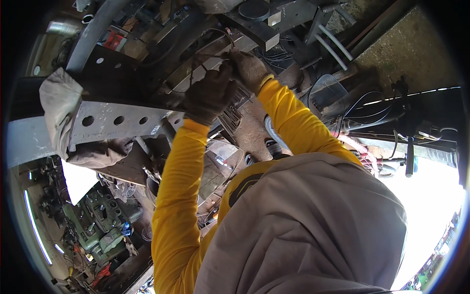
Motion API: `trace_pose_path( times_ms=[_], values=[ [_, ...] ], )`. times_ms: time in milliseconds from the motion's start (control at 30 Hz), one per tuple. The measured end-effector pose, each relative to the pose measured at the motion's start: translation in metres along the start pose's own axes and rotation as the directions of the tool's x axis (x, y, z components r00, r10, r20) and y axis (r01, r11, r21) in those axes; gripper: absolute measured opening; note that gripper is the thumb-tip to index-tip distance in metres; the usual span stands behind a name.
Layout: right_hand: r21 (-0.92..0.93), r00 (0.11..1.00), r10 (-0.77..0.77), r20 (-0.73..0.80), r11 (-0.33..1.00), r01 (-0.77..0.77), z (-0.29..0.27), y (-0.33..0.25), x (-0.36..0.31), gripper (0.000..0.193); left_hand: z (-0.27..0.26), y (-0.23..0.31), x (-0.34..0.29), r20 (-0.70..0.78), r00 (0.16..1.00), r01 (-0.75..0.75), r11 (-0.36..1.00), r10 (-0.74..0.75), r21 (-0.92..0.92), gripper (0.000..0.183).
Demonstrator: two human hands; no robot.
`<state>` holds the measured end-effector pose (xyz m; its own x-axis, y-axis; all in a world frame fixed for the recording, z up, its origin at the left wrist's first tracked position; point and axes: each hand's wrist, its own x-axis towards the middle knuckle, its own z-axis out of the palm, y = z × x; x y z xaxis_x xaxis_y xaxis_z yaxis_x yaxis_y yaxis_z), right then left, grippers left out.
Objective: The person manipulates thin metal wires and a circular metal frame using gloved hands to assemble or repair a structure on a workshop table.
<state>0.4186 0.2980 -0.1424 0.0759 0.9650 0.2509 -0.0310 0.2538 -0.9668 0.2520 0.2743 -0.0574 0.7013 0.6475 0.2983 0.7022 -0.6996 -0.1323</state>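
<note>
My left hand (pixel 209 97), in a dark brown work glove, is closed near the top middle, its fingers curled away from view. Just right of it, and slightly farther off, my right hand (pixel 249 69) is closed too, in a glove with a yellow cuff. Thin brown rod or wire pieces (pixel 197 62) show beside and beyond the fingers. What exactly each hand grips is hidden by the gloves. The two hands are close together over a cluttered steel work area. Below them lies a bundle of thin metal rods (pixel 230 116).
A steel beam with round holes (pixel 118 120) runs left, with a grey cloth (pixel 61 100) draped on its end. A heavy metal block (pixel 267 40) stands beyond my hands. Bicycle handlebars (pixel 410 157) are at right, and a green machine (pixel 98 215) at lower left.
</note>
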Motion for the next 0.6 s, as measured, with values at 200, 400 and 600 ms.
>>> trace_pose_path(
  times_ms=[200, 400, 600],
  values=[
    [-0.737, 0.998, -0.058, 0.016, 0.674, 0.051, -0.012, -0.023, 0.001, 0.018, -0.009, 0.029, 0.001, -0.009, 0.987, 0.159, 0.986, -0.16, -0.045, 0.029],
    [-0.537, 0.996, -0.058, -0.074, 0.844, 0.009, 0.027, -0.024, -0.032, 0.011, -0.023, -0.019, -0.028, -0.072, 0.995, -0.07, 0.998, 0.07, 0.005, 0.022],
    [-0.589, 0.97, -0.243, 0.003, 0.783, 0.198, 0.014, -0.026, -0.041, 0.014, -0.022, -0.012, -0.03, 0.005, 1.0, -0.03, 0.999, 0.03, 0.035, 0.021]
  ],
)
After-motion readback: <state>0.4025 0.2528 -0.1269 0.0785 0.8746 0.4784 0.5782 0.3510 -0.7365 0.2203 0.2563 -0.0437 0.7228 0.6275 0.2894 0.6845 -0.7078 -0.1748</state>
